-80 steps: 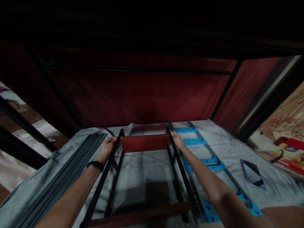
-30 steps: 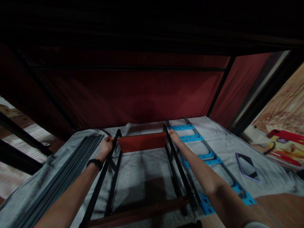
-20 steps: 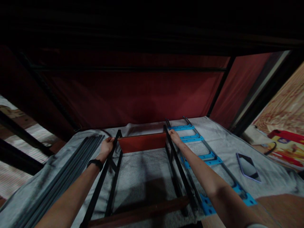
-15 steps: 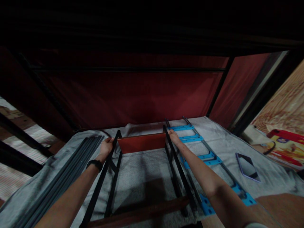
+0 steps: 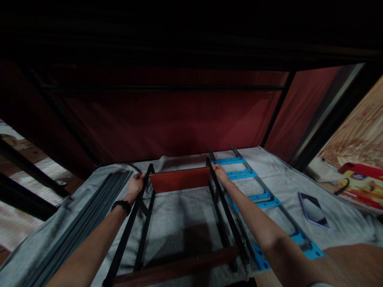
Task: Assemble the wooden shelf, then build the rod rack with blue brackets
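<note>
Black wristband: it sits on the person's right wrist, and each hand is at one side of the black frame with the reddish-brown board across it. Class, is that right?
Not quite: the head view shows the black wristband on the left wrist. The rest stands: left hand and right hand are at opposite sides of the black frame, with the reddish-brown board across it.

Left grip (image 5: 136, 184) and right grip (image 5: 220, 172) on black frame (image 5: 226, 209), reddish board (image 5: 181, 179) between, phone (image 5: 313, 210) on cloth (image 5: 281, 179)
</note>
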A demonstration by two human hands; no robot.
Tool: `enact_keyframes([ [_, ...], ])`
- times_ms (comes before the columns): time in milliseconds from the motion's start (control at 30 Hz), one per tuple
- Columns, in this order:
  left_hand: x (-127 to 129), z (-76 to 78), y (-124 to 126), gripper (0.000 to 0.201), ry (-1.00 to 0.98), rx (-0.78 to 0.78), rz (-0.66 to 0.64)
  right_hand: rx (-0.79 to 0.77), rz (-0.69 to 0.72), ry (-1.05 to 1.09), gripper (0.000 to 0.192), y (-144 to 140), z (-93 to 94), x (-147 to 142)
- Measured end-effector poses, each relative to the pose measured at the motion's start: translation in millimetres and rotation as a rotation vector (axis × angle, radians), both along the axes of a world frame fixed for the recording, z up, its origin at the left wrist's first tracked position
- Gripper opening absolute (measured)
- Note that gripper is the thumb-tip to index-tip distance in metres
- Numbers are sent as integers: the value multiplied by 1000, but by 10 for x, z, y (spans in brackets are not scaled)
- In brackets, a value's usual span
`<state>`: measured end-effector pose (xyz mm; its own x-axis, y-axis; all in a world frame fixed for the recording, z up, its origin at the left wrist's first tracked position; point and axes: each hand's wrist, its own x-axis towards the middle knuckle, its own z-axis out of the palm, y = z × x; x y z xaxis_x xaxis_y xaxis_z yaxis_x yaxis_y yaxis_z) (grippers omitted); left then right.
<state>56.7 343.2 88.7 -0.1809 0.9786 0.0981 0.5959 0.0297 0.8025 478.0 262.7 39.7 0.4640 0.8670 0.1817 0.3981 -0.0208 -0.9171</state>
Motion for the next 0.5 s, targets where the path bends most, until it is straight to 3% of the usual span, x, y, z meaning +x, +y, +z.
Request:
enact_keyframes([
  [500, -22, -23, 56, 21, 51, 35, -16, -49, 7, 37, 18, 35, 40, -16],
])
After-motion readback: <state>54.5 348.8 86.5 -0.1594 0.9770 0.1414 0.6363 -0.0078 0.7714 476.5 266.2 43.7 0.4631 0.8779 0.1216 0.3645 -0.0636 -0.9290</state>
